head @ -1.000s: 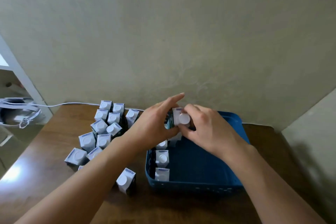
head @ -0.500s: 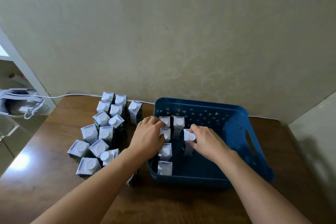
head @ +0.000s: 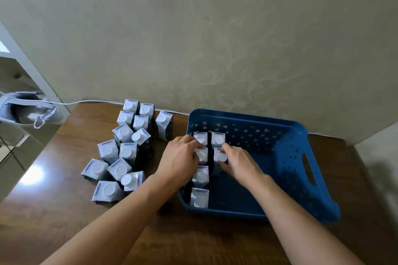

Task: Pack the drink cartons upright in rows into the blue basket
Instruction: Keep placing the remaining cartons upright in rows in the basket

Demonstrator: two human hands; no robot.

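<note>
Lowered since a second ago, the carton [head: 219, 158] stands second in the blue basket [head: 299, 157]'s second row, right hand [head: 239, 163] pinching it, left hand [head: 179, 160] gripping a neighbour [head: 201, 155]; careless release could topple it.

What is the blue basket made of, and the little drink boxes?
The blue basket looks like moulded plastic, matte: punched holes and a cut-out handle. The drink cartons look like printed coated cardboard with folded tops; their round white caps seem plastic.
</note>
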